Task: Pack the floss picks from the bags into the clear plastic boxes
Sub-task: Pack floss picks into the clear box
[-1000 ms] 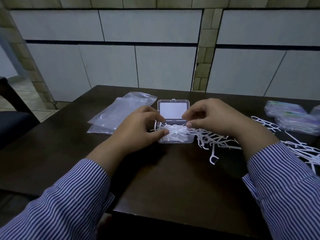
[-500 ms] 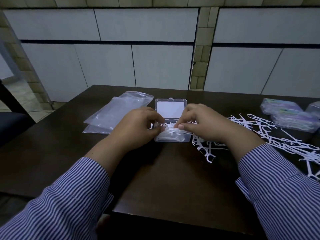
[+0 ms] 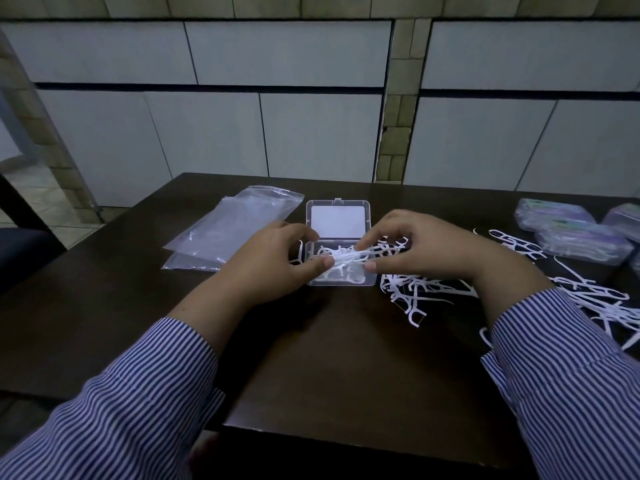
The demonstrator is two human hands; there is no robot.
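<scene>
A clear plastic box [image 3: 370, 280] lies open in the middle of the dark table, its lid [image 3: 337, 220] folded back flat. A bunch of white floss picks [image 3: 349, 258] hangs over the box tray. My left hand [image 3: 273, 261] pinches the bunch's left end at the box's left side. My right hand [image 3: 426, 247] pinches its right end just past the box's right side. More floss picks lie in the tray under the bunch.
Loose floss picks [image 3: 412, 296] are scattered right of the box, with more [image 3: 595, 299] further right. Empty clear bags [image 3: 235, 230] lie left of the box. Several filled boxes [image 3: 581, 240] sit at the far right. The table's front edge [image 3: 346, 434] is close.
The bunch of picks was drawn together over the tray and now stretches between both hands. The camera view has shifted slightly.
</scene>
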